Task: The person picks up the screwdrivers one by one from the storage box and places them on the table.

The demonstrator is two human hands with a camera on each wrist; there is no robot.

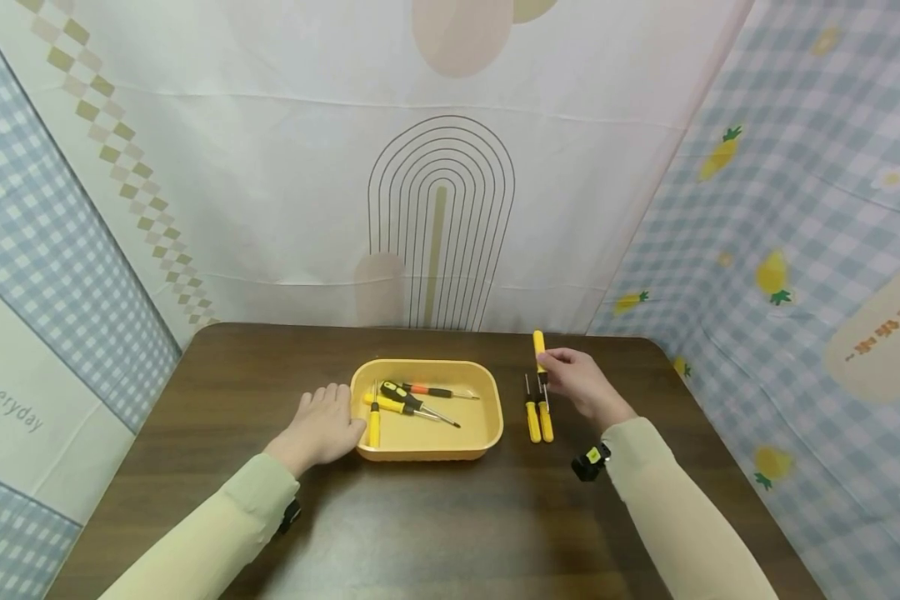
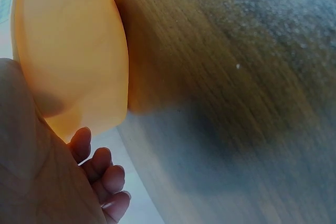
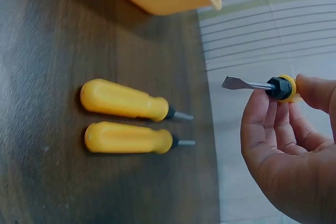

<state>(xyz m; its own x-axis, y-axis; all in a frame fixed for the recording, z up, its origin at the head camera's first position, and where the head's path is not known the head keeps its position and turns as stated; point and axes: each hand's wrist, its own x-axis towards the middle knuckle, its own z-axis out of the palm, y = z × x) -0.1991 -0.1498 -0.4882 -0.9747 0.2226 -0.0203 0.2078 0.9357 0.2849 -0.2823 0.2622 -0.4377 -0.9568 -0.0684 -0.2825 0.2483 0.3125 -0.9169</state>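
My right hand [image 1: 577,379] pinches a yellow-handled screwdriver [image 1: 539,343] between thumb and fingers, above the table. In the right wrist view its flat blade tip [image 3: 234,83] points left, away from the palm. Below it two similar yellow screwdrivers [image 1: 533,423] [image 3: 123,99] lie side by side on the table, shafts toward the far edge. My left hand [image 1: 318,425] rests against the left rim of a yellow plastic tray [image 1: 427,455], its fingers extended forward. Inside the tray lie several screwdrivers, among them a black-and-yellow one [image 1: 396,393] and an orange-and-black one [image 1: 429,390].
The dark wooden table [image 1: 435,525] carries the tray near its far edge, with the screwdriver pair to its right. A patterned white curtain [image 1: 292,200] hangs just behind the table, and checked cloths [image 1: 817,183] hang at both sides.
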